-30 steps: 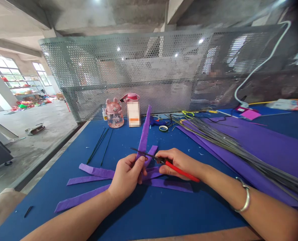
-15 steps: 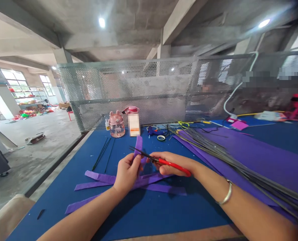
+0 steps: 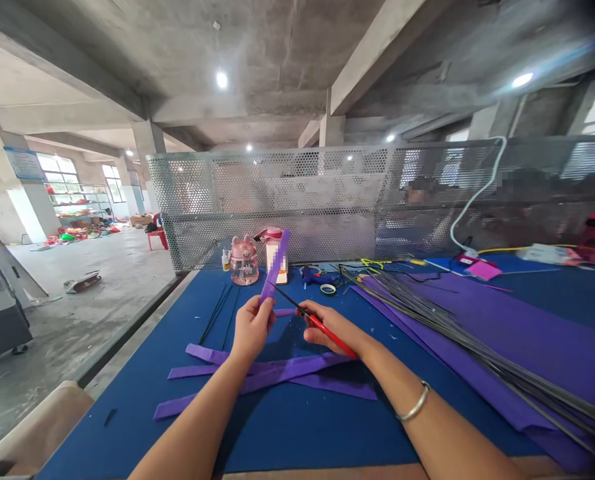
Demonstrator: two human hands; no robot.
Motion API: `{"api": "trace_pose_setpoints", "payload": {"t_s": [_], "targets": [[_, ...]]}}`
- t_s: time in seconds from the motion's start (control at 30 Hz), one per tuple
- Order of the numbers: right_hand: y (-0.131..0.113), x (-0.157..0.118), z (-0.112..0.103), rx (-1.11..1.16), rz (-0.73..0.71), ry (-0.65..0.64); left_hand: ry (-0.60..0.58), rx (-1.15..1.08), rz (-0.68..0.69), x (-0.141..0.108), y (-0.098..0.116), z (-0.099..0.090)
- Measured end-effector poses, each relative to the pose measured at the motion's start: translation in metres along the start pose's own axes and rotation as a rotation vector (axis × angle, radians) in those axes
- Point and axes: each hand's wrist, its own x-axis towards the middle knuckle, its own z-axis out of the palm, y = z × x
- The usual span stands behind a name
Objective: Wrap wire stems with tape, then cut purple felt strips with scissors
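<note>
My left hand [image 3: 253, 325] grips a narrow purple strip [image 3: 278, 261], which stands up from the fingers. In my right hand [image 3: 327, 327] are scissors [image 3: 333, 333] with red handles, their dark blades pointing up and left at the strip. A purple piece [image 3: 285, 312] spans the gap between both hands; whether it belongs to the same strip I cannot tell. Below the hands, several purple strips [image 3: 297, 366] lie crossed on the blue table [image 3: 297, 433]. A silver bangle circles my right wrist.
Thin dark wires [image 3: 216, 312] lie at the left. A pink bottle [image 3: 244, 261], a tape roll [image 3: 328, 289] and a mesh panel [image 3: 277, 180] stand behind. Purple sheets [image 3: 507, 320] under long grey wires [image 3: 442, 320] cover the right side.
The camera view has tilted up and shifted. The purple strip now stands longer above my left hand, and the scissor blades have moved slightly down and right off my left fingertips.
</note>
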Motion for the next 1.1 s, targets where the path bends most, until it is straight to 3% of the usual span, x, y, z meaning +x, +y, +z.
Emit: {"api": "trace_pose_setpoints", "payload": {"t_s": [0.3, 0.6, 0.87, 1.1], "targets": [[-0.018, -0.003, 0.003, 0.019, -0.043, -0.046, -0.034, 0.096, 0.052, -0.006, 0.010, 0.001], [-0.011, -0.003, 0.005, 0.250, -0.068, -0.102, -0.128, 0.310, 0.098, -0.009, 0.013, -0.004], [-0.009, -0.003, 0.004, 0.225, -0.062, -0.064, -0.174, 0.149, 0.008, -0.009, 0.018, -0.002], [-0.009, -0.003, 0.004, 0.228, -0.070, -0.054, -0.131, 0.200, 0.012, -0.005, 0.018, -0.007]]}}
